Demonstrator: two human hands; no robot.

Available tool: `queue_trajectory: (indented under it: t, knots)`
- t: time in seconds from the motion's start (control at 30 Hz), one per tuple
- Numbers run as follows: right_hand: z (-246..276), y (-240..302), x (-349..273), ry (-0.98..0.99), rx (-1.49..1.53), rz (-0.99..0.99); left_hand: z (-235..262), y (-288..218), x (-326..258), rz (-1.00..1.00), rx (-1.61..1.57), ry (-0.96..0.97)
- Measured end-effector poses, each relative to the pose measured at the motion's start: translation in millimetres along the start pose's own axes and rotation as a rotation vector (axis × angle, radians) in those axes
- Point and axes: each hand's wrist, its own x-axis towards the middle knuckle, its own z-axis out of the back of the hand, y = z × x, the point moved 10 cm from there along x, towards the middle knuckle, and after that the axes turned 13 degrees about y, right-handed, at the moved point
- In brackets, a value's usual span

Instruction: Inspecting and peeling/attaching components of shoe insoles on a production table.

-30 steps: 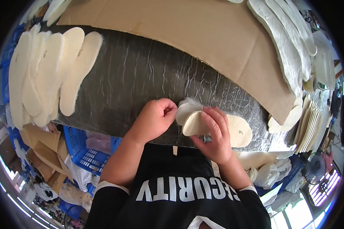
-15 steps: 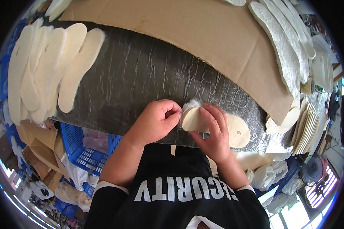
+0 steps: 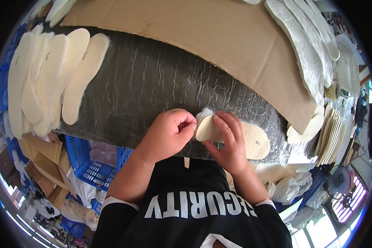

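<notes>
A cream, fleece-backed insole point(image 3: 256, 141) lies on the dark table near its front edge, with white fluff showing at its left end. Across the insole's middle, my right hand point(image 3: 230, 142) grips it, fingers on top and thumb along the near edge. My left hand point(image 3: 171, 130) is closed in a pinch right beside the fluffy end. Whatever sits between that thumb and forefinger is too small to make out.
Several insoles point(image 3: 76, 62) overlap on the table's left. A cardboard sheet point(image 3: 186, 25) covers the far side. More fleecy insoles point(image 3: 301, 49) lie at the far right, near an upright row of insoles point(image 3: 331, 134). Below the left edge is a blue crate point(image 3: 93, 169).
The view has shifted slightly. My hands and the insole between them keep nearly the same positions, the left still pinching and the right still gripping.
</notes>
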Motion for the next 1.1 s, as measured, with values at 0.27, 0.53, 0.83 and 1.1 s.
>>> queue_trajectory:
  t: [0.27,0.53,0.83,1.1]
  knots:
    - [0.8,2.4,-0.8,-0.062,-0.023,0.043,0.5,-7.7,-5.7,-0.087,0.108,-0.092]
    - [4.4,12.1,-11.8,-0.19,-0.07,0.155,4.0,15.2,-7.3,0.052,0.036,-0.138]
    - [3.8,7.5,-13.1,-0.187,-0.021,0.181,5.1,15.2,-5.1,0.018,0.075,-0.102]
    - [6.2,7.1,-8.6,-0.153,0.009,0.174,2.7,0.8,-6.6,-0.012,0.077,-0.064]
